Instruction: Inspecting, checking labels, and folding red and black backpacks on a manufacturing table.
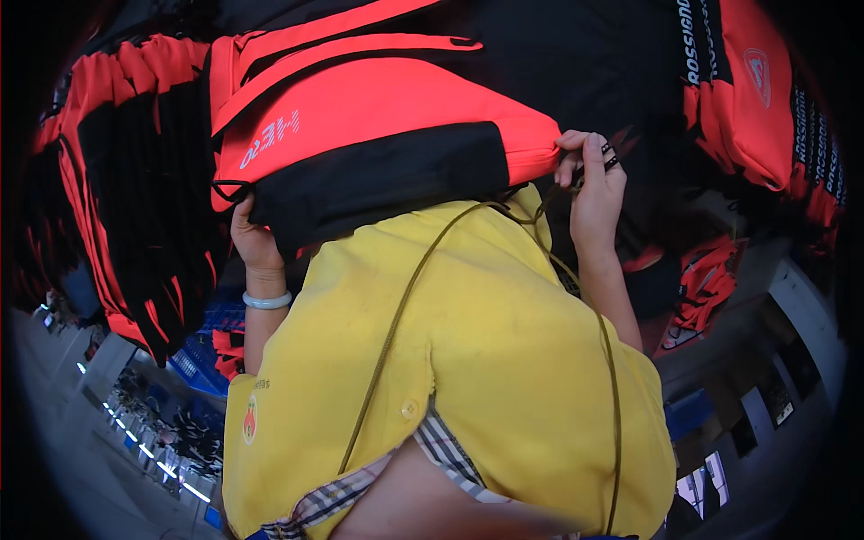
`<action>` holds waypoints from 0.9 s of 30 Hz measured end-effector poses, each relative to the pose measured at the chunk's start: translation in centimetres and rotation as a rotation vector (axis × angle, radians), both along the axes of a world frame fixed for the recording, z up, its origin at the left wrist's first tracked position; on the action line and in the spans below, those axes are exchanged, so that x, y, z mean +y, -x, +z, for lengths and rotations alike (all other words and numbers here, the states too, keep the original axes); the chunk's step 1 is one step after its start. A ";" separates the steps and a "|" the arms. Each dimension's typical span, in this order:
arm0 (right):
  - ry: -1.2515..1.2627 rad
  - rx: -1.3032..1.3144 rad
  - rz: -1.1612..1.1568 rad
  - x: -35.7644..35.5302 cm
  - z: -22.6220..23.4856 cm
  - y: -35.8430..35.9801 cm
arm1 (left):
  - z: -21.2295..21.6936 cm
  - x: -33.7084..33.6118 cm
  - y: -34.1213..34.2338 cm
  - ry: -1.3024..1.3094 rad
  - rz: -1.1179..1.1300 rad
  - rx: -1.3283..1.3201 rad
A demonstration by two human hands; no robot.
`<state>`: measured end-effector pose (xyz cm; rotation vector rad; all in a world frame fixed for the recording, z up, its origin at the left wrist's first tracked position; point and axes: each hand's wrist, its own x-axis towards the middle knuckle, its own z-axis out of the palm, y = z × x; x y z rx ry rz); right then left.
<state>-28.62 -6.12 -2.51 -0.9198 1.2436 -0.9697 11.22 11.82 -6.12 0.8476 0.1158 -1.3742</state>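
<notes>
A red and black fabric bag (405, 99) with long red straps lies across the front of my body. My left hand (255, 238) grips its lower left corner beside a small black loop (230, 190); most of the fingers are hidden beneath the fabric. At the opposite end, my right hand (596, 184) pinches the red right corner between thumb and fingers. Black rings of what looks like small thread scissors (611, 157) sit at the right fingers, the blades hard to make out against the dark. An olive cord (396, 315) hangs over my yellow shirt and reaches the right hand.
Stacked red and black bags (144, 180) stand at the left. More red bags with dark lettered bands (756, 90) lie at the far right. A blue crate (202, 355) is low at the left, and red pieces (706, 283) lie low at the right.
</notes>
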 end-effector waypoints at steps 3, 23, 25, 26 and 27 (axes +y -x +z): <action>0.050 0.014 0.015 0.3 0.1 -0.1 | -0.1 -0.2 -0.5 0.030 -0.019 0.048; -0.160 0.111 -0.022 0.3 -2.5 0.6 | 5.4 -4.2 4.7 -0.062 -0.088 -0.289; -0.172 0.154 -0.001 0.2 -2.2 0.3 | 6.0 -4.7 5.4 -0.064 -0.080 -0.337; -0.164 0.160 0.010 0.1 -1.9 0.4 | 6.1 -4.7 5.6 -0.093 -0.088 -0.351; -0.138 0.238 0.066 0.1 -1.7 0.8 | 6.1 -4.8 5.7 -0.122 -0.097 -0.365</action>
